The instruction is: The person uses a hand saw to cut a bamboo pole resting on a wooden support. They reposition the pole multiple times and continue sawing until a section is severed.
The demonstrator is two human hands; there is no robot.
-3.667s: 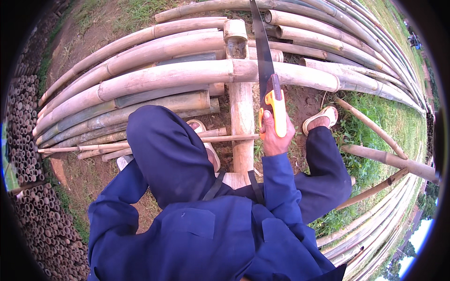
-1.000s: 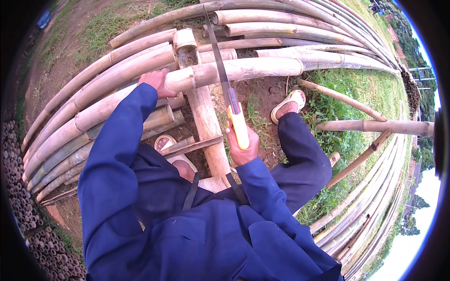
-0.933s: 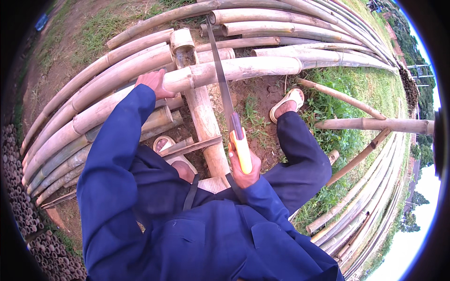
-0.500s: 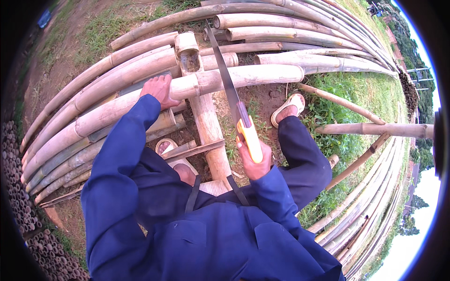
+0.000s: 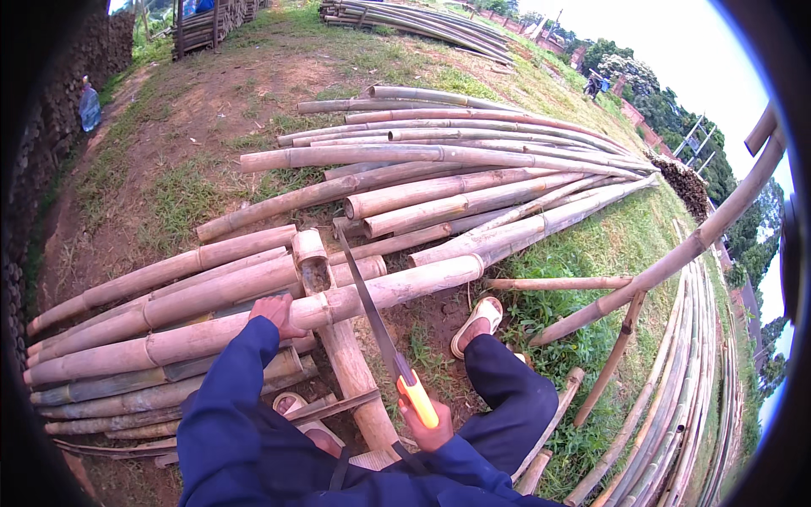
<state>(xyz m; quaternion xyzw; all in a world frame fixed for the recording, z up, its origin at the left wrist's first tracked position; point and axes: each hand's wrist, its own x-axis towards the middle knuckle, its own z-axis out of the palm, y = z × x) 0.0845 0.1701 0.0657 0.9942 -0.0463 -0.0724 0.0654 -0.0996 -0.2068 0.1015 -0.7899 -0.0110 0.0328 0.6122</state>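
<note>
A long pale bamboo pole (image 5: 422, 281) lies across a thick notched bamboo support (image 5: 352, 363). My left hand (image 5: 274, 314) grips the pole just left of the support, fingers curled over its top. In my right hand (image 5: 429, 425) is the yellow-orange handle of a handsaw (image 5: 372, 306). Its dark blade crosses the pole right of the support, with the tip pointing away from me past the far side. How deep the teeth sit in the bamboo cannot be made out.
Bamboo poles (image 5: 160, 310) lie side by side at left. A larger spread of poles (image 5: 473, 205) fans out ahead. A raised bamboo rail (image 5: 667, 270) with a slanting prop (image 5: 610, 359) stands at right, above more long poles (image 5: 650, 422). My sandalled foot (image 5: 477, 325) rests on the ground.
The view has tilted up, showing more ground and stacks ahead. The saw has drawn back toward me across the pole. My left hand keeps its hold.
</note>
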